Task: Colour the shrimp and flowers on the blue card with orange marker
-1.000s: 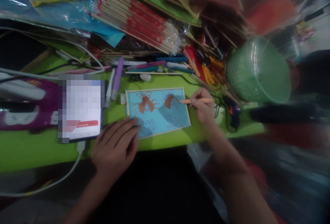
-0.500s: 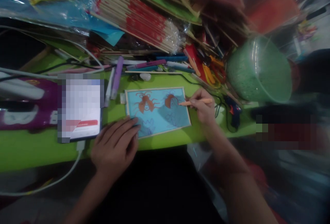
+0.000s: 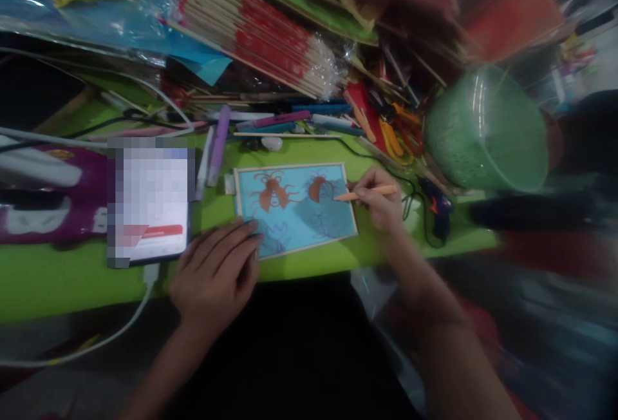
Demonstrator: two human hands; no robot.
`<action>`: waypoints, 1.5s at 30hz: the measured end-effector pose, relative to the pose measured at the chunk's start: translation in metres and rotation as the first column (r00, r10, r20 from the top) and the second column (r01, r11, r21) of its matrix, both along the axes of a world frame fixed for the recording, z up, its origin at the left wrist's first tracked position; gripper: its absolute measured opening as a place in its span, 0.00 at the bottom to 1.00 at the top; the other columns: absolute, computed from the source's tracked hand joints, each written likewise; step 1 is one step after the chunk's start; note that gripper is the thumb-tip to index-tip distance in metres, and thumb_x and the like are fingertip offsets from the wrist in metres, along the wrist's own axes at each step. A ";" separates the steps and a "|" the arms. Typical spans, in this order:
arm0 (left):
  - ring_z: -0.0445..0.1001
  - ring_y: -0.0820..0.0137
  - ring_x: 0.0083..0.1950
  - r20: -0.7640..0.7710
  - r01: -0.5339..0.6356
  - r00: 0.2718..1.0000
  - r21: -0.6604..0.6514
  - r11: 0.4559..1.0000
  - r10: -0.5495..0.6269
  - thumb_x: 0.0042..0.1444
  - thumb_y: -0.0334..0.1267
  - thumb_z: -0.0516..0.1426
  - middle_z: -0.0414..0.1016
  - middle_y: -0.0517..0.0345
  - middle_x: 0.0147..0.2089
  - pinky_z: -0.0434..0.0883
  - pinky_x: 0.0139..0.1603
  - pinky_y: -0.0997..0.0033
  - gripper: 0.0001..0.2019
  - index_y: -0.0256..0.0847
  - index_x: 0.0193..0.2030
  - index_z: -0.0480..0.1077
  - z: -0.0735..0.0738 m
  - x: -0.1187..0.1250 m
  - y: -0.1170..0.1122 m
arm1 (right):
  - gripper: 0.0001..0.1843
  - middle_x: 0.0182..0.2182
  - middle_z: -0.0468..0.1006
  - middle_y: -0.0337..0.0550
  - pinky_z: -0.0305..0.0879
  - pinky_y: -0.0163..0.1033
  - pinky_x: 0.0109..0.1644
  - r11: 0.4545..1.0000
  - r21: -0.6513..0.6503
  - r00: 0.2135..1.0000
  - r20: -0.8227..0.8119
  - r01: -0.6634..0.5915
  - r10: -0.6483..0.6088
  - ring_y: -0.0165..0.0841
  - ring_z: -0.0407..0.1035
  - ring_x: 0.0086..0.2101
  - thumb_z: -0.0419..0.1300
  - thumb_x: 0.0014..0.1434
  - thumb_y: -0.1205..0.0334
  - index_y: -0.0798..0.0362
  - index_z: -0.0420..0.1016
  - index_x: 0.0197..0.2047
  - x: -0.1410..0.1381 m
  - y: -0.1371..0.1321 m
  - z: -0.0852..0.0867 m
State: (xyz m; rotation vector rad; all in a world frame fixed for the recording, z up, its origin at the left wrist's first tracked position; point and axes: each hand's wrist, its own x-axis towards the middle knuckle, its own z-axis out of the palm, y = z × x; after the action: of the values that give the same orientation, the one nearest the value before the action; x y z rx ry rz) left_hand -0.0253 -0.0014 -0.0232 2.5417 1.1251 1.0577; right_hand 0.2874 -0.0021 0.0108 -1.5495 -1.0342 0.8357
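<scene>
A blue panel (image 3: 302, 217) with a pale thin frame lies on the green table, bearing two orange-brown insect drawings along its top and fainter dark line sketches below. My left hand (image 3: 215, 262) rests flat, its fingertips over the panel's lower left corner. My right hand (image 3: 381, 198) is at the panel's right edge, closed around an orange marker (image 3: 371, 192). The marker's tip points left, by the right-hand insect, whose body is partly filled with colour. Whether the tip touches the surface I cannot tell. The hand's shadow falls across the panel.
A phone (image 3: 154, 201) plugged into a white cable is left of my left hand. Pens and a purple marker (image 3: 220, 145) lie behind the panel. On the right are a green bucket (image 3: 485, 130), a glue gun (image 3: 437, 210) and orange-handled pliers (image 3: 391, 138). Wrapped sticks (image 3: 255, 33) lie at the back.
The marker's tip has shifted very slightly downward beside the right-hand insect. My left hand and the panel have stayed in place.
</scene>
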 end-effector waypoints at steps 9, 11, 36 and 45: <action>0.83 0.57 0.56 -0.005 0.001 1.000 0.022 1.000 -0.001 0.58 0.27 0.64 0.85 0.53 0.53 0.74 0.60 0.56 0.15 0.42 0.51 0.77 -0.003 -0.002 0.000 | 0.06 0.19 0.72 0.32 0.71 0.43 0.39 1.000 -0.001 1.000 0.004 0.019 -0.019 0.33 0.69 0.25 0.67 0.53 0.60 0.48 0.75 0.27 0.003 -0.003 -0.004; 0.83 0.58 0.56 -0.007 0.001 1.000 0.023 1.000 -0.001 0.58 0.26 0.64 0.85 0.53 0.53 0.74 0.60 0.56 0.15 0.42 0.52 0.77 -0.003 -0.001 0.000 | 0.05 0.19 0.72 0.31 0.70 0.42 0.38 1.000 0.010 1.000 0.004 0.025 -0.025 0.32 0.67 0.24 0.67 0.53 0.61 0.48 0.76 0.27 0.003 -0.003 -0.004; 0.83 0.59 0.56 0.005 0.008 1.000 0.026 1.000 -0.008 0.58 0.26 0.65 0.85 0.54 0.53 0.75 0.61 0.57 0.16 0.42 0.52 0.77 -0.002 0.000 0.001 | 0.08 0.21 0.73 0.32 0.66 0.38 0.32 0.999 0.033 0.993 0.115 0.031 -0.034 0.30 0.67 0.24 0.66 0.55 0.59 0.48 0.71 0.28 -0.001 0.005 0.003; 0.83 0.59 0.56 0.009 0.007 1.000 0.027 1.000 -0.007 0.57 0.26 0.65 0.85 0.54 0.54 0.74 0.61 0.57 0.16 0.43 0.52 0.77 -0.002 0.001 0.001 | 0.08 0.23 0.74 0.33 0.67 0.39 0.35 1.000 0.007 0.988 0.151 0.025 -0.026 0.31 0.69 0.26 0.66 0.57 0.58 0.48 0.71 0.30 -0.002 0.006 0.004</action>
State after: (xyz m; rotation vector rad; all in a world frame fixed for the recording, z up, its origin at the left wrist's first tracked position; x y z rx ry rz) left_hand -0.0240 -0.0003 -0.0248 2.5572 1.1064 1.0892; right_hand 0.2850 0.0037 0.0152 -1.6378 -1.1219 0.7055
